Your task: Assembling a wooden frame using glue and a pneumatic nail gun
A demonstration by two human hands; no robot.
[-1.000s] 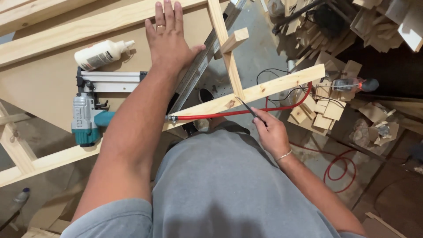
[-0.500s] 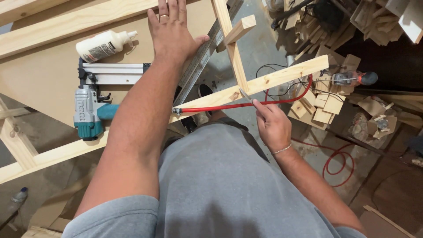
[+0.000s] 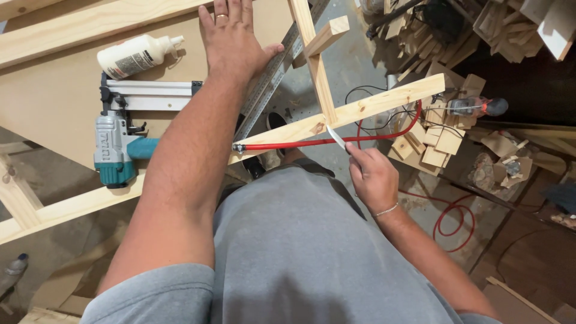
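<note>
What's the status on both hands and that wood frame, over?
Left hand flat on the board beside the metal ruler. Right hand puts a small white tool to the wood frame. Red hose runs under the joint.

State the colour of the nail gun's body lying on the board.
The nail gun is grey and teal, with a silver magazine; the head view shows it, beside the left hand.

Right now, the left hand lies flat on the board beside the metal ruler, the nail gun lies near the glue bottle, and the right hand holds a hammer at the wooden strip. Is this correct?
Not quite: the head view shows no hammer. The right hand holds a thin pencil-like tool at the wooden strip. The rest stands: the left hand lies flat on the board beside the metal ruler, and the nail gun lies near the glue bottle.
</note>
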